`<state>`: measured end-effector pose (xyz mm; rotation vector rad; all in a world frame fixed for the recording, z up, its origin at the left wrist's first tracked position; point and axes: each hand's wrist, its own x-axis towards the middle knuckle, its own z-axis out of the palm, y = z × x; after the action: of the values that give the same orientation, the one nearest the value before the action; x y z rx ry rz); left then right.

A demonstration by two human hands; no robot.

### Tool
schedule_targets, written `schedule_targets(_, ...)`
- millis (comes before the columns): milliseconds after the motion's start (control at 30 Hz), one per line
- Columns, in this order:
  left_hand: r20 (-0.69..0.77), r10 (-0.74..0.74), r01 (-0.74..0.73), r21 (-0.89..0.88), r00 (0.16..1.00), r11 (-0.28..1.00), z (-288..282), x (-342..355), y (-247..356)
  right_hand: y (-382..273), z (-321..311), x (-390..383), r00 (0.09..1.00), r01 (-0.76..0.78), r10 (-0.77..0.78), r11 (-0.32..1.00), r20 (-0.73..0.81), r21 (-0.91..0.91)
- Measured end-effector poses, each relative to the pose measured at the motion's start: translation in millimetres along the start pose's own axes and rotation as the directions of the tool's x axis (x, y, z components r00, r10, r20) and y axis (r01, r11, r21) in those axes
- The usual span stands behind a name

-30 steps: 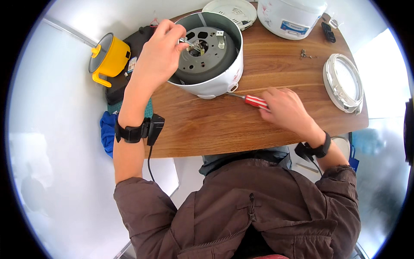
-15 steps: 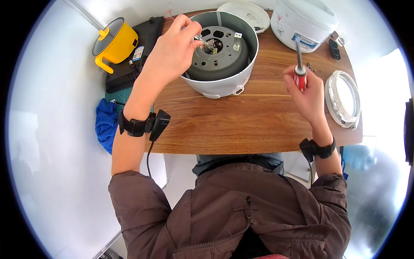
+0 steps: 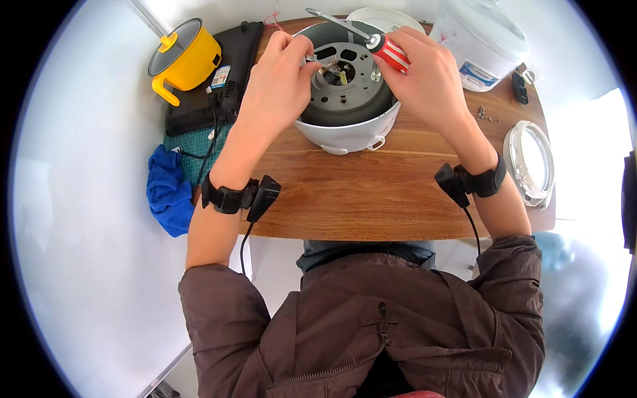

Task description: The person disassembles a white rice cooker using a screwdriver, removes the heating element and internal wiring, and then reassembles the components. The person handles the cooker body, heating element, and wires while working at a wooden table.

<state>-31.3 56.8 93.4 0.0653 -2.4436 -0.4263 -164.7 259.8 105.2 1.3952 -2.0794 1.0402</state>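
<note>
A round white appliance housing (image 3: 352, 137), like a rice cooker's body, stands at the back middle of the table. Inside it lies a grey metal plate (image 3: 361, 93) with several cut-outs and a central opening showing small parts. Over the housing's left side, my left hand (image 3: 279, 79) is closed, thumb and fingers pinching a small shiny metal part mostly hidden by them. My right hand (image 3: 424, 76) grips a screwdriver (image 3: 391, 53) by its red-and-white handle, above the housing's right side. Its shaft points up and left, its tip beyond the plate and apart from it.
At the back right stands a white appliance shell (image 3: 474, 40); small screws (image 3: 483, 114) and a white ring (image 3: 531, 162) lie nearer. To the left are a yellow pot (image 3: 189, 60) on a black case (image 3: 242, 53), a green mat (image 3: 196, 149) and a blue cloth (image 3: 169, 192).
My right hand has moved left with the screwdriver, from the table's right side to over the housing; the shaft has swung to point left. My left hand keeps its pinch beside the plate.
</note>
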Motion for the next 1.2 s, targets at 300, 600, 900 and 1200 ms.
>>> schedule_targets(300, -0.007, -0.061, 0.061, -0.001, 0.998, 0.998, -4, -1, -4, -1, 8, 4, 0.994, 0.007, 0.001, 0.997, 0.105, -0.072)
schedule_targets(600, -0.046, -0.029, 0.024, -0.094, 0.999, 0.995, -6, -11, 8, 15, 9, 4, 0.979, -0.046, 0.062, 0.995, 0.193, -0.089)
schedule_targets(900, -0.088, -0.005, -0.002, -0.082, 0.996, 0.997, -4, -20, 8, 21, 9, 3, 0.968, -0.070, 0.084, 0.995, 0.238, -0.066)
schedule_targets(1200, -0.124, 0.042, -0.019, 0.185, 0.991, 0.983, -8, -24, 15, 24, 9, 3, 0.958, -0.127, 0.136, 0.991, 0.254, -0.050)
